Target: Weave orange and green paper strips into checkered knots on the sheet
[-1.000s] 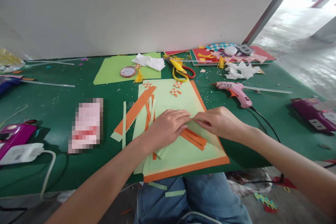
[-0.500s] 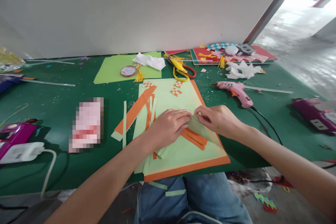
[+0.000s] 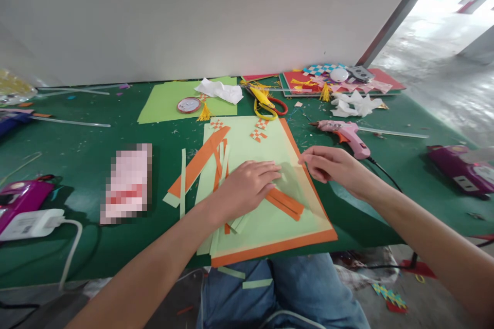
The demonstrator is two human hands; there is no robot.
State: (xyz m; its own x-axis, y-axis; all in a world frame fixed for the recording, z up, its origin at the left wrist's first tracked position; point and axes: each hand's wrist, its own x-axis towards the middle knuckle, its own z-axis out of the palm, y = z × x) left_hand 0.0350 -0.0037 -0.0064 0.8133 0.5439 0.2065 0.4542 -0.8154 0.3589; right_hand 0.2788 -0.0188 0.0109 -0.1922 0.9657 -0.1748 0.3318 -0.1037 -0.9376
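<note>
My left hand (image 3: 249, 185) rests on the pale green sheet (image 3: 266, 226), its fingers stretched out and pressed down on the paper. Under and beside these fingers lie orange paper strips (image 3: 287, 203); what its fingertips cover is hidden. My right hand (image 3: 334, 167) is over the sheet's right edge, thumb and index finger pinched together. Whatever may be between them is too small to make out. Left of my left hand, a wide orange strip (image 3: 204, 162) and a narrow pale green strip (image 3: 182, 180) lie loose. Small checkered woven pieces (image 3: 258, 135) sit on the sheet's upper part.
A pink glue gun (image 3: 349, 136) lies to the right, its cord running toward the table edge. Scissors (image 3: 266, 105), crumpled tissue (image 3: 219, 91) and a round tin (image 3: 189, 105) are at the back. Purple power strips (image 3: 461, 170) stand at both sides.
My right hand has moved right, away from my left fingertips to the sheet's right edge, still pinched. The left hand has stayed in place.
</note>
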